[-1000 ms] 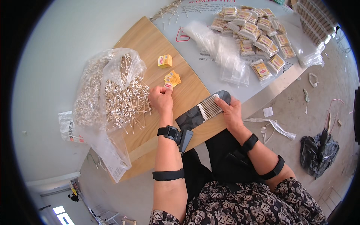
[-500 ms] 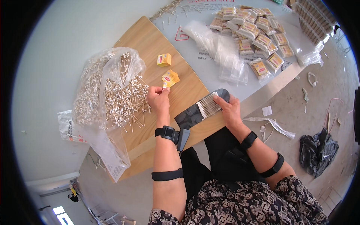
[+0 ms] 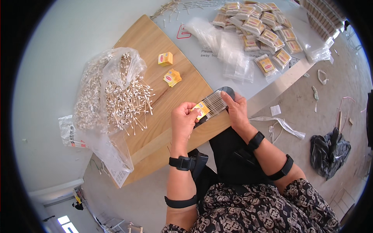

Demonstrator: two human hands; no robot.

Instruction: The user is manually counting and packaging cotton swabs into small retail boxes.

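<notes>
My left hand pinches a small yellow card between thumb and fingers. The card lies over one end of a row of cotton swabs set side by side on a dark, round-ended strip. At the strip's far right end my right hand grips it, the thumb pressing on top by the swab tips. Much of the strip's left part is hidden by my left hand and the card. Further off on the wooden table lie a loose pile of yellow cards and a neat yellow stack.
A clear plastic bag spilling many loose cotton swabs occupies the table's left. On the grey sheet-covered surface beyond are empty clear bags and a heap of packed swab bags. A black plastic bag lies on the floor at right.
My left hand has taken a yellow card from the loose pile and brought it right and nearer, onto the row of swabs. My right hand still holds the strip in nearly the same place.
</notes>
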